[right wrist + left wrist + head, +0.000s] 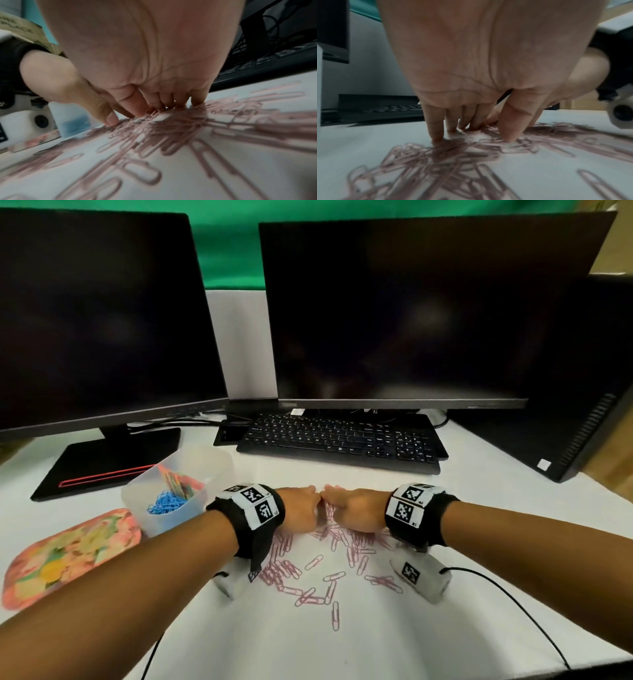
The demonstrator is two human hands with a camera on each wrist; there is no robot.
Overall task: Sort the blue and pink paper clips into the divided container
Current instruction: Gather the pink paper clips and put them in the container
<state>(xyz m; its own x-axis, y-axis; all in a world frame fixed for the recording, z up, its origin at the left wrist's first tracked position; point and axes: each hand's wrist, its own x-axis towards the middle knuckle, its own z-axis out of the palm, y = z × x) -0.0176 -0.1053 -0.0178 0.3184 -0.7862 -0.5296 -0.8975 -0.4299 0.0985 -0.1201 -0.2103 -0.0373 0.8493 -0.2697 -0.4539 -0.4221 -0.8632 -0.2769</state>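
Far left: patterned tray (68,556) flat on white desk (411,628), holding mixed pastel pieces too blurred to identify. Just right of it: divided container (178,491), translucent, upright, blue paper clips (166,503) heaped in near compartment, multicoloured clips in far compartment. Centre left: left hand (298,510), knuckles up, fingertips (436,136) extended downward onto pink paper clips (308,573), thumb beside them on the heap; nothing enclosed, fingers raking rather than clasping. Centre right: right hand (356,510), mirror posture, fingertips (111,120) planted at far edge of the same heap, likewise enclosing nothing; index knuckles of both hands touching or nearly so. Pink clips scattered loosely over desk from beneath both hands toward near edge, well apart from container. Behind: keyboard (342,440), two dark monitors (411,309).

Step in hand, as judged: gathering of pink clips into one pile by a two-handed inward sweep; blue portion apparently finished. Next move calls for scooping the pile between both palms, lifting without spilling stragglers, carrying leftward over container, releasing into pink's compartment, not onto blue.
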